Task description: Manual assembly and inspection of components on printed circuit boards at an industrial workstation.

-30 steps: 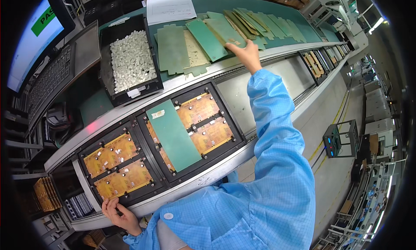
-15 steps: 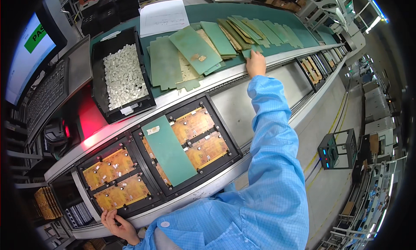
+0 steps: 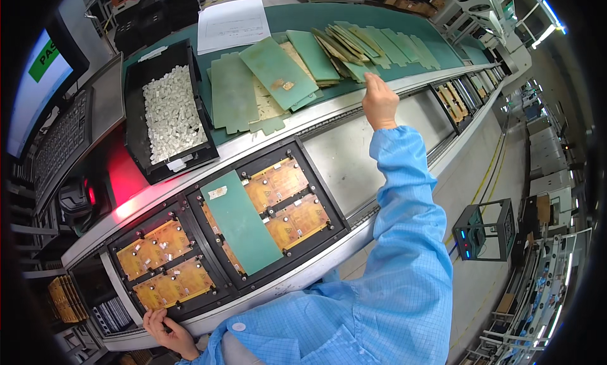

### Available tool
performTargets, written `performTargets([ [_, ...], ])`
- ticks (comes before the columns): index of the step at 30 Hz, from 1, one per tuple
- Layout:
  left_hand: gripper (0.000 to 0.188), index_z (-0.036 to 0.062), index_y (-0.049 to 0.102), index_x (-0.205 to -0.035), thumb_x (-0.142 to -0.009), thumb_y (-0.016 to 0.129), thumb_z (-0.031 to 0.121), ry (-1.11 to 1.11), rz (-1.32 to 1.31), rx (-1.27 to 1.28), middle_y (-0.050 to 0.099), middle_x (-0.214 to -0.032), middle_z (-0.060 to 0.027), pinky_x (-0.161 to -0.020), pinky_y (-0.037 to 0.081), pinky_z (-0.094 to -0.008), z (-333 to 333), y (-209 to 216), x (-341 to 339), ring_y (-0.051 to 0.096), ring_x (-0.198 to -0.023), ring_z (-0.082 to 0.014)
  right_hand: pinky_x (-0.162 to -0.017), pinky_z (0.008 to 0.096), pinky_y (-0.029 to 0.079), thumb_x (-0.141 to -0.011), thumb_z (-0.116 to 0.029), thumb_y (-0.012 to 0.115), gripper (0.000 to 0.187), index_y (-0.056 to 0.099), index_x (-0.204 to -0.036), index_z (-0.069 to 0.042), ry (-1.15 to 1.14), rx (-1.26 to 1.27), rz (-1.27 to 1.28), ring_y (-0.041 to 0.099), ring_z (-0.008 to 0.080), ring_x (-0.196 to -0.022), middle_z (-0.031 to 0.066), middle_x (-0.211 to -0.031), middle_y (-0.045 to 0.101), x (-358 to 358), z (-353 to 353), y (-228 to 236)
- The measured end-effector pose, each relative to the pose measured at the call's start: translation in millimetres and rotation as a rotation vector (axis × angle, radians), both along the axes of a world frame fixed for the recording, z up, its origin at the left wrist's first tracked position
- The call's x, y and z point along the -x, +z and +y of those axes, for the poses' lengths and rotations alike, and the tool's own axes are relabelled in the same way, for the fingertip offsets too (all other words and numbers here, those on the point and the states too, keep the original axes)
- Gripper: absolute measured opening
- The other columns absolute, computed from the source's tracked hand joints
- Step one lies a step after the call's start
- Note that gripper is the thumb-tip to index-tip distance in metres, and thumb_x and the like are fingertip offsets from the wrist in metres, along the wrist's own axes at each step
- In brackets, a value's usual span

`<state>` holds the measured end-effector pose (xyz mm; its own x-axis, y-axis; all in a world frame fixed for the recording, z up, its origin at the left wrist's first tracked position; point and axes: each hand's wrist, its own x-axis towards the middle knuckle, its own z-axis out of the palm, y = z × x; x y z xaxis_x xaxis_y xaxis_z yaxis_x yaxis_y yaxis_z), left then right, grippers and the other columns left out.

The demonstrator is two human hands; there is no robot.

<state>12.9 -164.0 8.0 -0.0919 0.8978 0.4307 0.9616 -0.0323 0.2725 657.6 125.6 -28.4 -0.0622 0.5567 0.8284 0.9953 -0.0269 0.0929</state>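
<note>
My right hand (image 3: pixel 380 103) reaches to the far rail, its fingers closed on the near edge of a green sheet (image 3: pixel 359 70). That sheet lies at the front of a fanned pile of green and olive sheets (image 3: pixel 314 55). My left hand (image 3: pixel 169 333) rests at the near rail beside the lower corner of the left black carrier frame (image 3: pixel 215 281), fingers loosely bent and thumb apart. Orange circuit boards (image 3: pixel 174 283) sit in that frame. The right black carrier frame (image 3: pixel 316 175) also holds orange boards, partly covered by a long green strip (image 3: pixel 243 223).
A black bin (image 3: pixel 205 151) of small white parts (image 3: pixel 174 115) stands behind the conveyor rail (image 3: pixel 265 131). A paper sheet (image 3: pixel 232 25) lies on the green bench top. At left are a keyboard (image 3: pixel 63 131), a monitor (image 3: pixel 47 80) and a black device (image 3: pixel 79 197) with a red light.
My right hand has drawn slightly toward me and right, and the green sheet at its fingers shows more. The olive sheets beside it have shifted a little. My left hand stays nearly in place.
</note>
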Motion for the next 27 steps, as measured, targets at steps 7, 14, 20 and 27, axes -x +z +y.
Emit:
performTargets([
  [7, 0.014, -0.0043, 0.062, -0.096, -0.088, 0.053, -0.011, 0.012, -0.003, -0.003, 0.061, -0.101, -0.016, -0.094, 0.042, -0.0424, -3.8, -0.5, -2.8, 0.053, -0.112, -0.0333, -0.066, 0.0377, 0.055, -0.079, 0.002, 0.066, 0.027, 0.066, -0.105, -0.008, 0.117, -0.042, 0.177, 0.068, 0.0308, -0.078, 0.0125, -0.09, 0.071, 13.7, -17.8, 4.1],
  [14, 0.013, -0.0042, 0.061, -0.094, -0.087, 0.052, -0.01, 0.027, 0.011, -0.068, 0.059, -0.1, -0.0165, -0.092, 0.042, -0.0427, -1.7, -1.7, -6.0, 0.053, -0.11, -0.0331, -0.08, 0.04, 0.056, -0.083, 0.003, 0.063, 0.034, 0.058, -0.116, -0.001, 0.212, 0.113, 0.257, 0.067, 0.0343, -0.094, 0.0176, -0.109, 0.068, 7.2, -17.6, -24.8],
  [20, 0.018, 0.0004, 0.069, -0.093, -0.083, 0.056, -0.005, -0.003, 0.087, -0.184, 0.066, -0.097, -0.0206, -0.089, 0.048, -0.0472, 4.7, 27.8, -38.3, 0.06, -0.097, -0.0383, -0.081, 0.0387, 0.054, -0.083, -0.005, 0.067, 0.019, 0.067, -0.102, -0.004, 0.464, 0.159, 0.33, 0.064, 0.0312, -0.098, 0.014, -0.109, 0.068, 20.4, 15.1, 7.4],
  [27, 0.017, 0.0008, 0.07, -0.089, -0.081, 0.056, -0.004, -0.03, 0.113, -0.119, 0.068, -0.094, -0.0176, -0.088, 0.048, -0.0451, 7.9, 34.3, -43.6, 0.062, -0.094, -0.0364, -0.087, 0.0472, 0.048, -0.091, -0.019, 0.063, 0.022, 0.067, -0.107, -0.004, -0.001, 0.141, 0.469, 0.061, 0.0393, -0.098, 0.0199, -0.098, 0.068, -107.8, 96.4, -54.7],
])
